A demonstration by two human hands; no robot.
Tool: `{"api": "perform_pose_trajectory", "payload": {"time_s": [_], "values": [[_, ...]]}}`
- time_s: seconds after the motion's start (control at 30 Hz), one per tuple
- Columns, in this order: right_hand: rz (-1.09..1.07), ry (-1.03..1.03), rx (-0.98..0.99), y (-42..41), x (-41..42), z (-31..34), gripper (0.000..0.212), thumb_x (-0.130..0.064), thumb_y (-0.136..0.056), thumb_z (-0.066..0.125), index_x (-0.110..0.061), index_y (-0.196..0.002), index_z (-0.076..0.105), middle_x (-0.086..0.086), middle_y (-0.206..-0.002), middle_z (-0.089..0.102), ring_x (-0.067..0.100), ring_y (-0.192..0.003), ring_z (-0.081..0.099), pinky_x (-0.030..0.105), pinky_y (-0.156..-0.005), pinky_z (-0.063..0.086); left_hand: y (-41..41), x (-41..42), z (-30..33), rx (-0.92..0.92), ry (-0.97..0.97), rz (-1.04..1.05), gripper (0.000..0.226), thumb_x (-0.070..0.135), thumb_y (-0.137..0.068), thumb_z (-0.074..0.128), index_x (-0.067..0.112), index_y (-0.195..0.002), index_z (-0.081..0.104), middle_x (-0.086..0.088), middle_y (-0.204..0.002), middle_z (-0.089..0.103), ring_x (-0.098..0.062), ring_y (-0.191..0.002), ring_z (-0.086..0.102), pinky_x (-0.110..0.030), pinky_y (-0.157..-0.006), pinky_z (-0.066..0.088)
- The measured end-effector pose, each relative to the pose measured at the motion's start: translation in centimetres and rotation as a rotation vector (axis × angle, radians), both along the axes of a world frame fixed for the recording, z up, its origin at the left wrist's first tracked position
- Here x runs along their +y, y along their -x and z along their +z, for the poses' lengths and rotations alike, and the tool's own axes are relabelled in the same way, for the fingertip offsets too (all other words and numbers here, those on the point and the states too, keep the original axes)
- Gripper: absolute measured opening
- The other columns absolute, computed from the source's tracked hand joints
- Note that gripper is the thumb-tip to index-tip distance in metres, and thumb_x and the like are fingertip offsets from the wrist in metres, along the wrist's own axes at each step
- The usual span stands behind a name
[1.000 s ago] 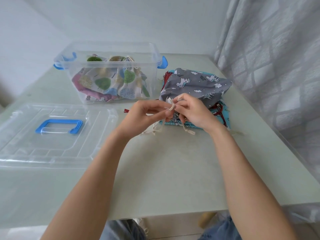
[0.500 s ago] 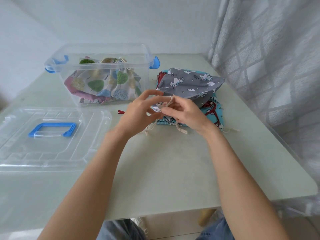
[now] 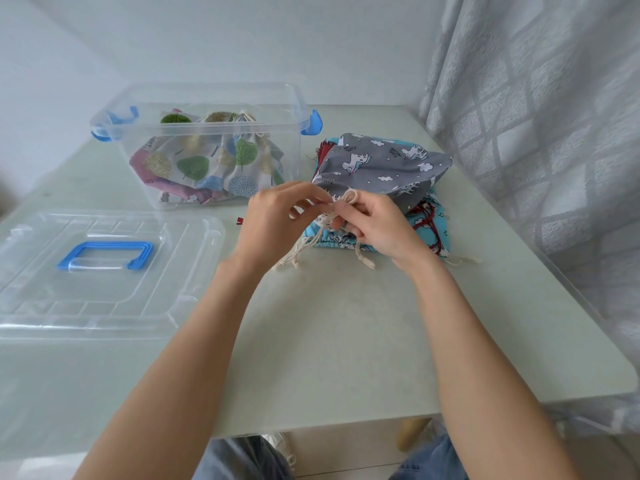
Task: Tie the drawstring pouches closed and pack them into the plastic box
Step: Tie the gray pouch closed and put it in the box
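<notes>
A grey pouch (image 3: 381,164) printed with white unicorns and clouds lies on top of a blue pouch (image 3: 427,226) on the table, its mouth gathered toward the near left. Its cream cord (image 3: 349,197) forms a small loop there, with knotted ends trailing onto the table. The clear plastic box (image 3: 207,147) with blue latches stands open just left, holding tree-print pouches (image 3: 207,161) and a pink one.

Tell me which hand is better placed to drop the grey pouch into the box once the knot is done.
Probably the left hand. It is on the side of the plastic box, which stands open to the left of the grey pouch. The right hand would have to cross over. Both now pinch the drawstring.
</notes>
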State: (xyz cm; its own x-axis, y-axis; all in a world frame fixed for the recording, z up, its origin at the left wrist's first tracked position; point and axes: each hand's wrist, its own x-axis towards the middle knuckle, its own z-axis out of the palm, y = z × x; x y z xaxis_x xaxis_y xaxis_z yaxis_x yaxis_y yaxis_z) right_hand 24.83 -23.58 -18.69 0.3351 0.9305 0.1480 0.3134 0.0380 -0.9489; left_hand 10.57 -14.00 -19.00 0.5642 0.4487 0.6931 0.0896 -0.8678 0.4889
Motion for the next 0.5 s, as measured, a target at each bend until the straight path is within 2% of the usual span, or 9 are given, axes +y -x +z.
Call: {"api": "perform_pose_trajectory", "payload": {"time_s": [0.1, 0.2, 0.23, 0.3, 0.37, 0.43, 0.5], "values": [[0.013, -0.021, 0.106, 0.1, -0.2, 0.4, 0.015, -0.017, -0.095, 0.053, -0.011, -0.084, 0.060, -0.002, -0.069, 0.066, 0.007, -0.049, 0.036, 0.014, -0.040, 0.027, -0.1, -0.5, 0.1, -0.110, 0.225, -0.033, 0.006, 0.016, -0.082, 0.070, 0.018, -0.087, 0.068, 0.005, -0.081, 0.071, -0.008, -0.072, 0.066, -0.022, -0.069, 0.053], [0.009, -0.080, 0.166, 0.4, -0.5, 0.9, 0.015, -0.012, -0.095, 0.052, -0.011, -0.082, 0.059, -0.010, -0.054, 0.063, 0.003, -0.043, 0.039, 0.015, -0.038, 0.027, -0.4, -0.9, 0.4, -0.250, 0.558, -0.175, 0.018, 0.012, -0.082, 0.070, 0.024, -0.092, 0.062, 0.008, -0.086, 0.070, -0.010, -0.079, 0.067, -0.027, -0.078, 0.052], [-0.002, -0.096, 0.174, 0.4, -0.6, 1.0, 0.015, -0.011, -0.095, 0.052, -0.011, -0.082, 0.059, -0.010, -0.052, 0.062, 0.002, -0.042, 0.039, 0.015, -0.037, 0.027, -0.4, -0.9, 0.5, -0.253, 0.613, -0.208, 0.023, 0.011, -0.081, 0.070, 0.025, -0.097, 0.061, 0.008, -0.090, 0.068, -0.009, -0.082, 0.066, -0.027, -0.079, 0.052], [-0.021, -0.126, 0.190, 0.4, -0.6, 1.0, 0.015, -0.012, -0.094, 0.054, -0.013, -0.081, 0.060, -0.008, -0.055, 0.061, 0.004, -0.043, 0.040, 0.016, -0.038, 0.028, -0.4, -0.9, 0.5, -0.167, 0.612, -0.237, 0.039, 0.009, -0.077, 0.074, 0.026, -0.107, 0.058, 0.005, -0.104, 0.064, -0.007, -0.086, 0.065, -0.025, -0.080, 0.053], [-0.025, -0.148, 0.229, 0.2, -0.6, 1.0, 0.013, -0.011, -0.093, 0.055, -0.012, -0.081, 0.061, -0.001, -0.062, 0.062, 0.006, -0.046, 0.040, 0.017, -0.038, 0.029, -0.6, -0.9, 0.2, -0.068, 0.552, -0.225, 0.045, 0.008, -0.073, 0.077, 0.022, -0.111, 0.058, 0.003, -0.107, 0.063, -0.008, -0.087, 0.066, -0.023, -0.080, 0.054], [-0.017, -0.147, 0.228, -0.1, -0.8, 1.1, 0.012, -0.011, -0.092, 0.057, -0.012, -0.082, 0.063, -0.001, -0.066, 0.065, 0.008, -0.048, 0.041, 0.016, -0.039, 0.032, -0.8, -0.8, 0.1, -0.019, 0.490, -0.189, 0.037, 0.009, -0.072, 0.078, 0.015, -0.105, 0.063, 0.002, -0.095, 0.067, -0.010, -0.082, 0.066, -0.022, -0.079, 0.054], [-0.010, -0.135, 0.144, -0.4, -1.0, 1.4, 0.011, -0.012, -0.091, 0.058, -0.014, -0.083, 0.065, -0.006, -0.065, 0.066, 0.009, -0.051, 0.045, 0.016, -0.040, 0.037, -1.1, -0.7, 0.1, 0.021, 0.394, -0.156, 0.028, 0.011, -0.072, 0.078, 0.015, -0.097, 0.067, 0.007, -0.081, 0.069, -0.007, -0.072, 0.066, -0.016, -0.075, 0.053]]}}
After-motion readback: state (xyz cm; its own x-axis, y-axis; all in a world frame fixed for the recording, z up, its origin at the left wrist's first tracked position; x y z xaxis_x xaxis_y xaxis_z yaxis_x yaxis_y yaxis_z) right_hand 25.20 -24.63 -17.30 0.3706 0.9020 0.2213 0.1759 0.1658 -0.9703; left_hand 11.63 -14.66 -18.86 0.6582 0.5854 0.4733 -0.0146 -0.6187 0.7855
